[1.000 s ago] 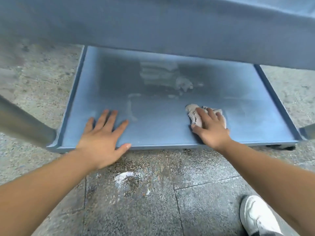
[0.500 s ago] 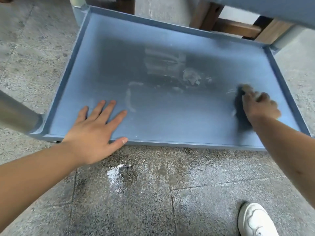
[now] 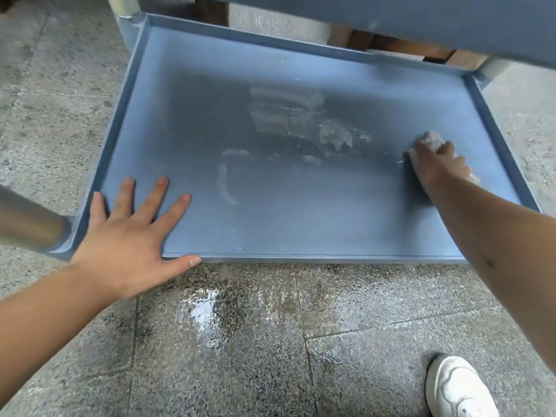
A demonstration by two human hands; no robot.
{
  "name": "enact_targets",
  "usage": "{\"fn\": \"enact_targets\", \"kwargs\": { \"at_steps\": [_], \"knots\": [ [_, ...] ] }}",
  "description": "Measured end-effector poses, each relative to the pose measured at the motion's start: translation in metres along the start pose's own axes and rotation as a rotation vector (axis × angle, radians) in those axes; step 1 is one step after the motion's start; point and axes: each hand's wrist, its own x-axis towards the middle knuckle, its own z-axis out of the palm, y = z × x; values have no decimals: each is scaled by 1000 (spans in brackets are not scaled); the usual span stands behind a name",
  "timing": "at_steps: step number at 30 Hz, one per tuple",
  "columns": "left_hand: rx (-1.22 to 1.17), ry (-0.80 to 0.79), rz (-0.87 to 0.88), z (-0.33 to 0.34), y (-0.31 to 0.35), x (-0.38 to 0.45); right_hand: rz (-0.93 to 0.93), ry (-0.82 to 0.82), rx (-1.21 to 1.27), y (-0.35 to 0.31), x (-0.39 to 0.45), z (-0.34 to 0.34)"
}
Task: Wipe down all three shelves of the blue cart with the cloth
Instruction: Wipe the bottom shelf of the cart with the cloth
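The blue cart's bottom shelf [image 3: 301, 224] lies low over the floor, dusty, with pale smears and a crusty patch [image 3: 335, 136] near its middle. My right hand [image 3: 436, 164] presses a crumpled pale cloth [image 3: 431, 138] onto the shelf at its right side, close to the right rim. My left hand [image 3: 129, 236] rests flat with fingers spread on the shelf's near left corner, thumb along the front rim. The shelf above [image 3: 421, 22] shows only as a blue edge across the top.
A metal cart leg [image 3: 27, 224] crosses at the left and another post [image 3: 126, 7] stands at the back left corner. Wooden pieces [image 3: 400, 49] show behind the cart. The speckled stone floor has a wet patch [image 3: 207, 311]; a white shoe [image 3: 457, 389] is at bottom right.
My right hand slid the cloth from the front middle of the shelf to its right side, then slightly farther back. The view rose, showing the shelf's back rim. My left hand stayed put.
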Motion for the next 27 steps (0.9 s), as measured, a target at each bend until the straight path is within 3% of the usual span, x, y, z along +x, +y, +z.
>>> {"fn": "enact_targets", "kwargs": {
  "at_steps": [4,6,10,15,21,27],
  "knots": [
    [-40,4,1,0,0,-3,-322,-123,-148,-44,-8,5],
    [-60,-5,-16,-3,-1,-4,-395,-210,-136,-78,-25,16],
    [-139,0,-33,-2,5,-3,-560,-172,-73,-141,-75,43],
    [-263,23,-51,-5,5,-5,-810,-277,-2,-191,-155,84],
    [-540,125,-36,-15,-4,-12,-1014,-444,9,-196,-224,93],
    [-811,257,-84,-18,-9,-13,-1366,-630,37,-166,-293,85]
  ]
}}
